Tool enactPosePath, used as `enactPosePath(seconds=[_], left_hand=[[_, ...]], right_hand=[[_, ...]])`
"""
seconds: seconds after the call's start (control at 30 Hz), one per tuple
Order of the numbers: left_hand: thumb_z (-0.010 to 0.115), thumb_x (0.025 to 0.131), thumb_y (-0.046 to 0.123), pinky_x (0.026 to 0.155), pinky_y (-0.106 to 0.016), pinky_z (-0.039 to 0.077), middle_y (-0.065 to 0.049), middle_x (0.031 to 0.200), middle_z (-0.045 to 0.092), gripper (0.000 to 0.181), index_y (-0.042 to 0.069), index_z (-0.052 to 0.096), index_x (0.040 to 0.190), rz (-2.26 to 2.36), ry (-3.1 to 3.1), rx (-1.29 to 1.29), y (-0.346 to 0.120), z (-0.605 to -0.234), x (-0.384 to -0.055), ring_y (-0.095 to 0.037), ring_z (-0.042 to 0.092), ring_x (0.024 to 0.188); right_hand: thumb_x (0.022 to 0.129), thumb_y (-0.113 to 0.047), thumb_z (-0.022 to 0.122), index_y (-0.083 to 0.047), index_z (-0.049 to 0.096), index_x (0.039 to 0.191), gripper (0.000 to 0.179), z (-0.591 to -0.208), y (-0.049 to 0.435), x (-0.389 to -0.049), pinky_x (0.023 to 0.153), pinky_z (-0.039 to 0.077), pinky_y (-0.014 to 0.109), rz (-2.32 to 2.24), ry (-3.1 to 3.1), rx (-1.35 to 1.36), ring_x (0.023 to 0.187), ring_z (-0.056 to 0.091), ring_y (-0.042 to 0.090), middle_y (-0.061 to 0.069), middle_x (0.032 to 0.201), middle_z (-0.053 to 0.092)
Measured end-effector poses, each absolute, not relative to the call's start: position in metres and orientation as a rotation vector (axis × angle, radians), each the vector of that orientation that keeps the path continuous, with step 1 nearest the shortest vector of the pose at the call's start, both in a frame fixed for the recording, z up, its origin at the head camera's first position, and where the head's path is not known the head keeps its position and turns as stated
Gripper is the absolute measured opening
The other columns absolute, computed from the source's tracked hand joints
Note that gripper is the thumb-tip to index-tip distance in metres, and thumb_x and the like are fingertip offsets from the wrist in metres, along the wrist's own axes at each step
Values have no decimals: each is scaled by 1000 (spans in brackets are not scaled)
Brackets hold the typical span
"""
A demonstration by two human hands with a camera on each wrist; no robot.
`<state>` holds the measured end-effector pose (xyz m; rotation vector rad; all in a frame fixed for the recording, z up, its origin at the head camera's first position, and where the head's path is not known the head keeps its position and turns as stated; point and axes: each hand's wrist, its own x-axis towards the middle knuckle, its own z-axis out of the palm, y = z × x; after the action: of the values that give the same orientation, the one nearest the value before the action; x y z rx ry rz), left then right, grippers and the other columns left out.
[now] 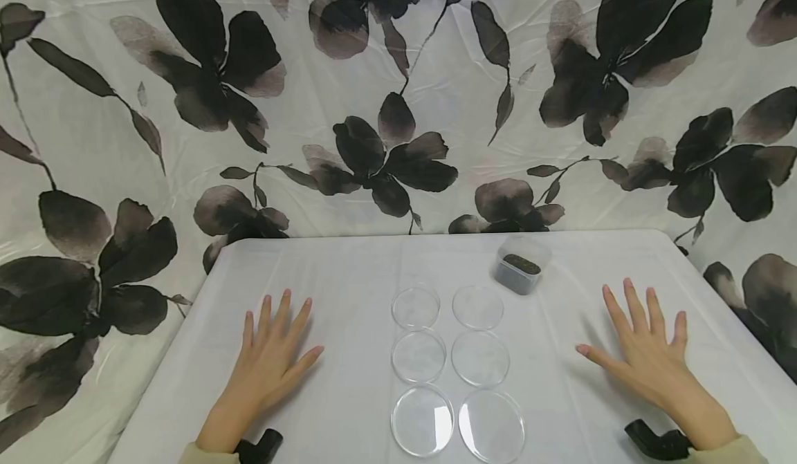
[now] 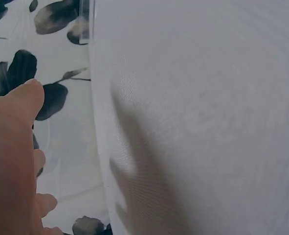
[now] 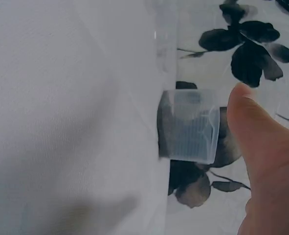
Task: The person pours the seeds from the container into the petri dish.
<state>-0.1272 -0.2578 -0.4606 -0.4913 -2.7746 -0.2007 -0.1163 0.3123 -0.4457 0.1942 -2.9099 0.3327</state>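
- Left hand (image 1: pixel 270 353): grip wide, fingers straight and spread, back of the hand up; lies left of the dishes and well apart from them.
- Right hand (image 1: pixel 654 360): grip likewise wide, fingers straight and fanned; well apart to the right of the dishes.
- Far row: a clear, round, shallow left dish (image 1: pixel 416 307) beside a matching right dish (image 1: pixel 477 308).
- Middle row: a second clear round pair, middle-left dish (image 1: pixel 418 356) and middle-right dish (image 1: pixel 480 358).
- Near row: near-left dish (image 1: pixel 422 421) and near-right dish (image 1: pixel 492 426), also clear and round, both with bright reflections.
- Layout: two columns of three between the hands, a narrow gap between columns; within each column the rims touch or nearly touch. Glass or plastic: cannot tell.
- Small translucent plastic box (image 1: pixel 518 284): near the far edge, right of the far row; dark matter (image 1: pixel 521 264) inside, too small to identify. In the right wrist view it appears left of the thumb, apart from it.
- Support: desk (image 1: pixel 349 409) covered in white cloth; behind it, a white fabric backdrop with dark floral print (image 1: pixel 380 163).
- Pale yellow sleeves (image 1: pixel 725 452) and black curved pieces (image 1: pixel 658 441) at both wrists.
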Motion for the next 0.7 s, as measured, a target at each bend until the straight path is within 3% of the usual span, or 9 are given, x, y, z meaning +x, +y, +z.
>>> enactPosePath(seconds=[0.4, 0.7], left_hand=[[57, 95, 51, 109, -69, 20, -23, 158, 27, 76, 14, 30, 157, -321, -2785, -516, -258, -462, -136, -47, 19, 145], [60, 95, 47, 108, -67, 23, -23, 156, 32, 77, 12, 30, 156, -441, -2763, -533, -260, -463, -144, -46, 23, 144]], right_hand=[[88, -57, 64, -15, -6, 160, 109, -448, 314, -131, 104, -20, 71, 462, -2884, 215, 148, -17, 40, 16, 164, -13], [90, -55, 64, -11, -5, 159, 107, -444, 306, -143, 103, -21, 71, 539, -2845, 236, 148, -15, 42, 23, 163, -7]])
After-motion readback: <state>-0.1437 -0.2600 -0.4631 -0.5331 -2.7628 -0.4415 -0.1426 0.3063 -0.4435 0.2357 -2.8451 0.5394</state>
